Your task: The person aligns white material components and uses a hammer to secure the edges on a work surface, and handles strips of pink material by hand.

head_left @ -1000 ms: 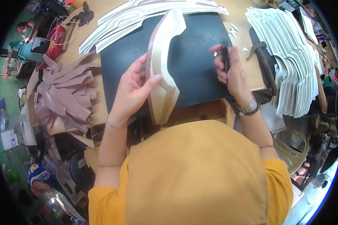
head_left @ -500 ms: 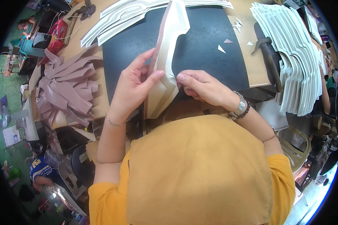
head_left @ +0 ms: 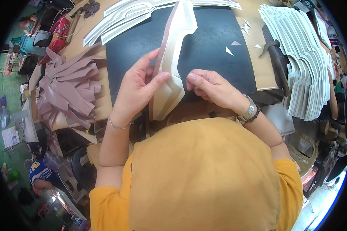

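Observation:
A long, curved leather piece (head_left: 176, 48), pale cream with a mauve strip along its left edge, stands raised in front of me. My left hand (head_left: 140, 84) grips it, thumb on the pale face and fingers behind the left edge. Just off the piece's right edge is my right hand (head_left: 216, 89), its thumb and forefinger pinched together. Whether anything small sits in that pinch is hidden. A black cutting mat (head_left: 219, 46) lies on the table beneath.
Mauve leather strips (head_left: 71, 86) are heaped at the left. At the right lie a dark hammer-like tool (head_left: 277, 63) and a large stack of white-edged pieces (head_left: 306, 73). More cut pieces (head_left: 131, 19) cross the mat's far edge. Small triangular scraps (head_left: 229, 51) lie on the mat.
My right hand has shifted slightly right, away from the piece's edge, still pinched. My left hand keeps its hold, and the piece has barely moved.

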The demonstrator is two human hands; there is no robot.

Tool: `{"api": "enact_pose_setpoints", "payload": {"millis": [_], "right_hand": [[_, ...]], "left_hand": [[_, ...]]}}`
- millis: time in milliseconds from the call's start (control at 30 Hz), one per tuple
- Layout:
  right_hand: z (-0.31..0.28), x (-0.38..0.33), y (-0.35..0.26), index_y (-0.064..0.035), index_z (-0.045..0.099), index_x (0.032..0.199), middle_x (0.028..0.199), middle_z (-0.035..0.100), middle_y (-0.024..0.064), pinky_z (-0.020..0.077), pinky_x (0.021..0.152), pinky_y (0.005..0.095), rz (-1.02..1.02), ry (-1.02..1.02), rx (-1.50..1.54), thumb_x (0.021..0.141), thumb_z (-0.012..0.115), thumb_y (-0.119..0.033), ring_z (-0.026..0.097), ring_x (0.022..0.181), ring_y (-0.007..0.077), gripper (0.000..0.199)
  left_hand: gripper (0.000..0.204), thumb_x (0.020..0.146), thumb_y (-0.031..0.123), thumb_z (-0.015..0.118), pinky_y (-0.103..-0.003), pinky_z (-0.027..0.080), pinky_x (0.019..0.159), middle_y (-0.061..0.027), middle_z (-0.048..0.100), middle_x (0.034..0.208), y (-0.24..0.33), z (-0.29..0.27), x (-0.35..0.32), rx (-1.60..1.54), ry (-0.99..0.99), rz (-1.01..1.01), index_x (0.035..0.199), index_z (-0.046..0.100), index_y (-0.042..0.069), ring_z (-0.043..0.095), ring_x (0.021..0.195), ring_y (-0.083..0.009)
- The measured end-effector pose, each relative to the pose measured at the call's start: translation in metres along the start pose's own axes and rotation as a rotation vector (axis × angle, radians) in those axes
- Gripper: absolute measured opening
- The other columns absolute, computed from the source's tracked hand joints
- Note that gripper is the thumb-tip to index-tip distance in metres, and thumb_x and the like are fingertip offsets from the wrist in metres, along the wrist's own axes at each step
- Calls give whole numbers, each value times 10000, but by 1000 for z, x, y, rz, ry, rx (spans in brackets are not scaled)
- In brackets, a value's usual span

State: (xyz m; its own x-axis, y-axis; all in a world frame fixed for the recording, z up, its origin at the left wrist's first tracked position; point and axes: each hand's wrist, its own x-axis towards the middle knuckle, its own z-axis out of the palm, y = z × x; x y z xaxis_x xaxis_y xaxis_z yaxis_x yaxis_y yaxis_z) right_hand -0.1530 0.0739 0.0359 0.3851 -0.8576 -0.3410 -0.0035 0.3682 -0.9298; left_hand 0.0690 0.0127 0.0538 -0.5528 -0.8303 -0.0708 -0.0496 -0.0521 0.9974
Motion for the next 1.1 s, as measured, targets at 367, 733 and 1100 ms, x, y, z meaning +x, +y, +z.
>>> {"api": "enact_pose_setpoints", "payload": {"millis": [367,733,1100], "right_hand": [[2,6,-4,-74,574,897,649,358,-83,230,483,209,-32,-53,-42,1053,459,-389,275,567,30,370],[3,9,-6,-71,570,906,655,338,-87,224,488,195,-29,-36,-4,1057,446,-381,270,574,24,367],[-4,9,-4,-83,587,873,668,417,-64,299,506,202,-14,-41,40,1042,457,-408,340,596,35,388]], "left_hand": [[558,941,41,641,-241,501,824,-67,686,1049,2,-2,-2,37,-49,-41,1447,410,1,626,918,-83],[560,944,39,640,-242,501,830,-68,677,1075,2,-4,-5,52,-54,-45,1449,402,-2,623,940,-84],[565,943,37,641,-236,494,837,-61,672,1075,1,-4,-5,33,-45,-33,1452,398,-2,615,938,-79]]}}
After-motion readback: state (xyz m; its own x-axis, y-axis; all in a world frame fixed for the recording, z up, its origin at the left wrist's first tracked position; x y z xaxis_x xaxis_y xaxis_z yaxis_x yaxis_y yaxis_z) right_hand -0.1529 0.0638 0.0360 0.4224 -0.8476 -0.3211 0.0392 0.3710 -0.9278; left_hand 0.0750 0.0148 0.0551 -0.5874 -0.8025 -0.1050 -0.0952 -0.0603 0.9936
